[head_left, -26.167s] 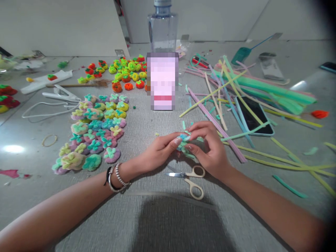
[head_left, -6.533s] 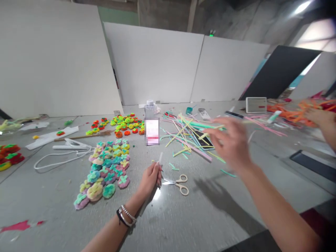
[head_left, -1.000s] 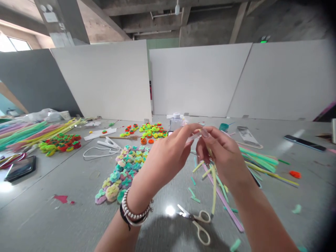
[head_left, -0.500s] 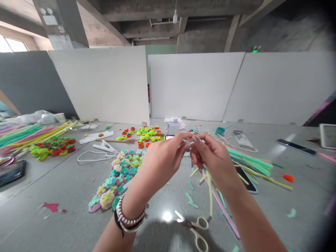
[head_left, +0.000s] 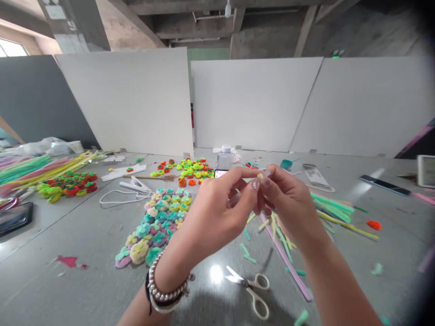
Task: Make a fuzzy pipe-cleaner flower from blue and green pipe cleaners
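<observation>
My left hand (head_left: 217, 213), with bracelets at its wrist, and my right hand (head_left: 292, 199) meet above the middle of the table. Their fingertips pinch together on a small pale yellow fuzzy piece (head_left: 260, 175), apparently pipe cleaner; the fingers cover most of it. Below the right hand are yellow pipe cleaner strips (head_left: 273, 226) and short green cut pieces (head_left: 249, 259). Scissors with cream handles (head_left: 247, 284) lie with blades apart, nearer me. To the left of my left hand sit rows of pastel fuzzy flowers (head_left: 158, 217).
Red and yellow fuzzy pieces (head_left: 195, 168) lie farther back near a clear bottle (head_left: 224, 158). Bundles of pipe cleaners lie left (head_left: 41, 170) and right (head_left: 335, 203). A phone (head_left: 384, 185) is at the right. White panels (head_left: 254, 104) stand behind the table.
My left hand has turned and its thumb has come forward against the right fingertips, where a yellow bit now shows. The long yellow strip below my right hand no longer hangs toward the scissors.
</observation>
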The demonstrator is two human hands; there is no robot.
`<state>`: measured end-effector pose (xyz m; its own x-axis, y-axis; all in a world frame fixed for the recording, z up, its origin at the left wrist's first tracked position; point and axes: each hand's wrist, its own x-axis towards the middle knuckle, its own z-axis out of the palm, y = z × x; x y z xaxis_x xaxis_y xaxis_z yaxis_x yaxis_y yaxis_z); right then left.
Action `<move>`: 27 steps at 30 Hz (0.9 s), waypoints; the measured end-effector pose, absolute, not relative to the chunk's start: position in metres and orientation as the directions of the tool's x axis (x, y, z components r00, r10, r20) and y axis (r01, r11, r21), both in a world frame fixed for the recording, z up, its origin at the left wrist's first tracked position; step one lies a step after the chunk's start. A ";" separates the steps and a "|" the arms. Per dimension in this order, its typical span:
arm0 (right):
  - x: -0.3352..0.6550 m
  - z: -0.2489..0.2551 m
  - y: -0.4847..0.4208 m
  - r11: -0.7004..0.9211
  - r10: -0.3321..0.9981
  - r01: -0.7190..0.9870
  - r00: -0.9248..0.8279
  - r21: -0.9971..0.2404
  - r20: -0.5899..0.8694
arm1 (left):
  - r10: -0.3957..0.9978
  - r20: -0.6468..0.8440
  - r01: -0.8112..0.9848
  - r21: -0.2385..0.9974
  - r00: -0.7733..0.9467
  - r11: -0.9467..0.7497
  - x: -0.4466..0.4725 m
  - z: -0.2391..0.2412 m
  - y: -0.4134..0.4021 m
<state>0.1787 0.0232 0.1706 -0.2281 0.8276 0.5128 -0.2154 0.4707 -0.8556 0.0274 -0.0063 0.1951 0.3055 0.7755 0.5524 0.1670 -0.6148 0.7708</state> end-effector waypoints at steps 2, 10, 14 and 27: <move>0.182 0.171 0.025 0.474 0.834 -0.188 -0.216 -0.860 0.507 | 0.782 0.512 0.190 0.780 0.355 -0.596 0.024 0.195 -0.007; 0.187 0.175 0.028 0.464 0.848 -0.125 -0.222 -0.877 0.481 | 0.813 0.425 0.295 0.780 0.397 -0.552 0.019 0.192 -0.007; 0.188 0.174 0.029 0.486 0.846 -0.085 -0.207 -0.870 0.492 | 0.803 0.431 0.268 0.785 0.412 -0.559 0.020 0.192 -0.005; 0.194 0.179 0.025 0.588 0.806 0.175 -0.207 -0.790 0.554 | 0.763 0.525 0.414 0.641 0.377 -0.646 0.025 0.191 -0.006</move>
